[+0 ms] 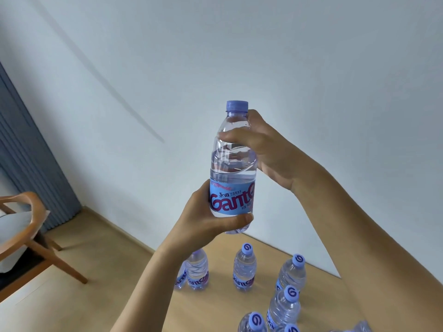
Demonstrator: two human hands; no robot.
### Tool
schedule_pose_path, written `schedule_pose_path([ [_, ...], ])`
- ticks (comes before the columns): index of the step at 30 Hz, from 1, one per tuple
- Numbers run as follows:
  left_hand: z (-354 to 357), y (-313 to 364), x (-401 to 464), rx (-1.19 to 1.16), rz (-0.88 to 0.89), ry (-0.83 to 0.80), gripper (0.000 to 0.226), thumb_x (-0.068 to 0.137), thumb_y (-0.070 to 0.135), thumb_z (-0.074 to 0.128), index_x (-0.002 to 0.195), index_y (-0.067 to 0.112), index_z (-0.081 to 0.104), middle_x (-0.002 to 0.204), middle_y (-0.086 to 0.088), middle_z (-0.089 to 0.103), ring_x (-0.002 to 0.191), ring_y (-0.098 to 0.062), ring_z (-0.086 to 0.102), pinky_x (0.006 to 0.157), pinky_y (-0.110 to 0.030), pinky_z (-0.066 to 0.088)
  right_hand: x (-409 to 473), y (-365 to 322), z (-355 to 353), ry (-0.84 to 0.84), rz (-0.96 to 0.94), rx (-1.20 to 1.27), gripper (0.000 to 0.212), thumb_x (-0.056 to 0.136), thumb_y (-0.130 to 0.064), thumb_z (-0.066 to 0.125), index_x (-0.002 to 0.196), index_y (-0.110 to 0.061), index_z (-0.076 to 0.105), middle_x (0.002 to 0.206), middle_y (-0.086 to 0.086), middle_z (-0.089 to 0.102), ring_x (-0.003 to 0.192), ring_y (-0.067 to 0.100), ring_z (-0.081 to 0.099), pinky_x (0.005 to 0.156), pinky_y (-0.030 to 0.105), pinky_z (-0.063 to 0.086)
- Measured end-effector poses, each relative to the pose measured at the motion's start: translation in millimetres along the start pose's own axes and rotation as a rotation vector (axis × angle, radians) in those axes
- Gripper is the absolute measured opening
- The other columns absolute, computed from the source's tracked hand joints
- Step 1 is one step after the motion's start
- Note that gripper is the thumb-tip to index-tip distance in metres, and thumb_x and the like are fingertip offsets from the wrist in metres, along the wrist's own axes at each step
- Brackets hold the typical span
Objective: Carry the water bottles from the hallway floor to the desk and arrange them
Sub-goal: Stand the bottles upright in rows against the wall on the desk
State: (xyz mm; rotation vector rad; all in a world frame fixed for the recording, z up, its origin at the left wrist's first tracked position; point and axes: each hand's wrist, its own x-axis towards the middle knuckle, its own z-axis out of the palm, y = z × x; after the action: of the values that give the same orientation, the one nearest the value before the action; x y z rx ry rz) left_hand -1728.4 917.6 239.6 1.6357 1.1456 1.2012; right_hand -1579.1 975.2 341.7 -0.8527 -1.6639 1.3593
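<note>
Both forearms fill the foreground, and between them I hold one bottle (232, 168) upright in the air, well above the floor. My left hand (211, 214) is curled round its lower part, thumb across the front just under the blue label. My right hand (268, 152) wraps the clear shoulder, thumb across the front below the cap (237, 106), fingers behind.

It looks nearly full, so I judge it fairly heavy for its size. The ribbed thin plastic near my upper grip will likely dent under a hard squeeze and may be slick. The labelled waist at my lower grip should be the firmest hold.

Below my hands more bottles (244, 269) stand on the wood floor (119, 271), one (197, 269) partly behind my left wrist. How many is hard to say, since the frame cuts them off. No desk is in view.
</note>
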Motion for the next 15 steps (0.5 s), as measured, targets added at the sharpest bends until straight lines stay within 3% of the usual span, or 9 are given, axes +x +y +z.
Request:
schedule_pose_path([
  [3, -11.0, -15.1, 10.7, 0.012, -0.025, 0.002, 0.062, 0.059, 0.04, 0.088, 0.111, 0.026, 0.058, 0.096, 0.013, 0.072, 0.088, -0.008, 0.07, 0.069, -0.018, 0.055, 17.7, 14.6, 8.1, 0.041, 0.036, 0.034, 0.058, 0.067, -0.033, 0.073, 0.115, -0.013, 0.047, 0.106, 0.005, 0.06, 0.094, 0.02, 0.065, 0.085, 0.037, 0.058],
  [6, -26.2, -33.9, 27.5, 0.013, -0.052, -0.015, 0.064, 0.059, 0.039, 0.087, 0.113, 0.023, 0.057, 0.096, 0.013, 0.072, 0.088, -0.006, 0.07, 0.069, -0.015, 0.054, 42.0, 35.1, 15.1, 0.11, 0.001, 0.038, 0.044, 0.079, -0.023, 0.077, 0.109, -0.012, 0.047, 0.11, 0.008, 0.059, 0.098, 0.021, 0.064, 0.089, 0.042, 0.057],
  [8, -39.3, -50.5, 43.0, 0.005, -0.077, -0.04, 0.061, 0.063, 0.032, 0.089, 0.114, 0.022, 0.056, 0.097, 0.01, 0.072, 0.087, -0.007, 0.07, 0.069, -0.016, 0.053, 61.3, 49.7, 20.7, 0.145, -0.033, 0.04, 0.035, 0.084, -0.019, 0.075, 0.106, -0.012, 0.049, 0.111, 0.007, 0.06, 0.094, 0.018, 0.066, 0.084, 0.037, 0.058],
  [10, -52.1, -67.7, 59.4, 0.003, -0.1, -0.068, 0.059, 0.067, 0.027, 0.088, 0.115, 0.024, 0.055, 0.096, 0.014, 0.071, 0.086, -0.004, 0.069, 0.068, -0.014, 0.052, 80.2, 63.4, 26.6, 0.185, -0.051, 0.046, 0.036, 0.078, -0.024, 0.076, 0.102, -0.012, 0.053, 0.108, 0.004, 0.061, 0.087, 0.015, 0.068, 0.078, 0.032, 0.058],
  [15, -82.1, -117.3, 101.0, -0.001, -0.175, -0.138, 0.067, 0.064, 0.024, 0.09, 0.118, 0.029, 0.051, 0.098, 0.017, 0.068, 0.088, 0.0, 0.067, 0.068, -0.014, 0.053, 123.4, 102.8, 35.0, 0.3, -0.011, 0.025, 0.045, 0.069, -0.027, 0.078, 0.109, -0.012, 0.063, 0.099, -0.004, 0.068, 0.088, 0.013, 0.069, 0.08, 0.031, 0.057],
])
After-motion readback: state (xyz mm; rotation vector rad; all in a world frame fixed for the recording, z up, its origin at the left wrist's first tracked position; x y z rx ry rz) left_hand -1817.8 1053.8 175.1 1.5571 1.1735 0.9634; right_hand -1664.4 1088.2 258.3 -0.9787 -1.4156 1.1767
